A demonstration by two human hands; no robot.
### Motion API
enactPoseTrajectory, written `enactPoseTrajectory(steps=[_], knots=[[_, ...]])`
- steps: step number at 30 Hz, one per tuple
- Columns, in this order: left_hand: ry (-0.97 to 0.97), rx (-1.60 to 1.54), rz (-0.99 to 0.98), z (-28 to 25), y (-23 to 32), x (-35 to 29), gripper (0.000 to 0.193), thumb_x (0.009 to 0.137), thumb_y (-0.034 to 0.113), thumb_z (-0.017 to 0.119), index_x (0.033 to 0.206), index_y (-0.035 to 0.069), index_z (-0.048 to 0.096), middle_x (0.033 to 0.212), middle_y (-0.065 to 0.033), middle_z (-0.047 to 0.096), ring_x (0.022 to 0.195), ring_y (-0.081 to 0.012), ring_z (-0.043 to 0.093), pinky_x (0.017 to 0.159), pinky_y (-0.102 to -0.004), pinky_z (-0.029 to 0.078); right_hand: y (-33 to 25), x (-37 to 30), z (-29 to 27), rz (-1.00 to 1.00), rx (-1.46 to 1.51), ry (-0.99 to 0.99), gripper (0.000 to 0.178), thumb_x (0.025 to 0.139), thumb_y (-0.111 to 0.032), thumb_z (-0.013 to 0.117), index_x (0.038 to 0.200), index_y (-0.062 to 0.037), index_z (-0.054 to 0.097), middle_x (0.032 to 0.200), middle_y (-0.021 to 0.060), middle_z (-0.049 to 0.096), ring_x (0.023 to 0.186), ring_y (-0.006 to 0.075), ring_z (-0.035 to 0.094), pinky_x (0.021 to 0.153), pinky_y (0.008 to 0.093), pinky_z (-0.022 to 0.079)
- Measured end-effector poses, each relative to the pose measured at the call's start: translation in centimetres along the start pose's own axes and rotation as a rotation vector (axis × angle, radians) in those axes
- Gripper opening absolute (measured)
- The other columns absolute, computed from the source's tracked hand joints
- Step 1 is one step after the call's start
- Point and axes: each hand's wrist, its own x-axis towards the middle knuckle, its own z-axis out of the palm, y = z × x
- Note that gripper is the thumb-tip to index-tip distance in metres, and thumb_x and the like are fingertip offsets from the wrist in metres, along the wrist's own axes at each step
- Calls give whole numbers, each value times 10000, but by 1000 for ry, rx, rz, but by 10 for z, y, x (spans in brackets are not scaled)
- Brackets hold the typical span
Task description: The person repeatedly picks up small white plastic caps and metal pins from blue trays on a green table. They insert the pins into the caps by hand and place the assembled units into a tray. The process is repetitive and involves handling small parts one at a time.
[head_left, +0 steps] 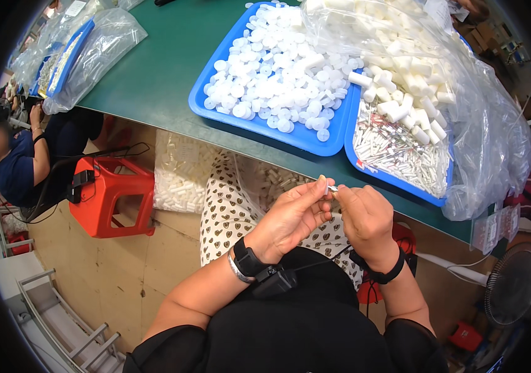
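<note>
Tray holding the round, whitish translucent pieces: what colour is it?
The tray is blue; it shows best in the head view, the only one.

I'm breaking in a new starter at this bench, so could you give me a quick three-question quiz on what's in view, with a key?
1. Multiple choice: most of the translucent round pieces lie in: A, the left blue tray; B, the right blue tray; C, the fan.
2. True or false: the grip of the left hand and the grip of the right hand are wide apart.
3. Fill in: the stool on the floor at the person's left is ___ in colour.

Key:
1. A.
2. False; they meet at a small piece.
3. Red.
</note>
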Motion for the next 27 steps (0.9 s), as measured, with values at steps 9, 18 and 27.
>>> enactPoseTrajectory(steps=[9, 18, 27], knots=[[34, 144, 21, 3, 12, -2, 284, 968, 235, 633, 1129, 1, 634, 920, -3, 624, 790, -80, 571, 759, -234, 504, 5, 6, -7, 167, 336, -95, 179, 759, 46, 674, 934, 15, 653, 708, 92, 597, 577, 227, 543, 514, 350, 440], [59, 137, 92, 3, -5, 0, 307, 967, 248, 633, 1185, 31, 619, 931, 7, 631, 830, -71, 580, 776, -256, 505, 0, 2, 1, 158, 128, -43, 64, 805, 15, 685, 857, -5, 655, 688, 109, 617, 594, 273, 603, 520, 361, 462], [149, 339, 167, 5, -8, -2, 363, 969, 290, 635, 1248, 59, 622, 917, 50, 611, 798, -28, 542, 719, -203, 460, -3, 6, 1, 193, 228, -53, 51, 820, -2, 678, 861, 4, 648, 702, 127, 635, 637, 298, 643, 556, 385, 499]])
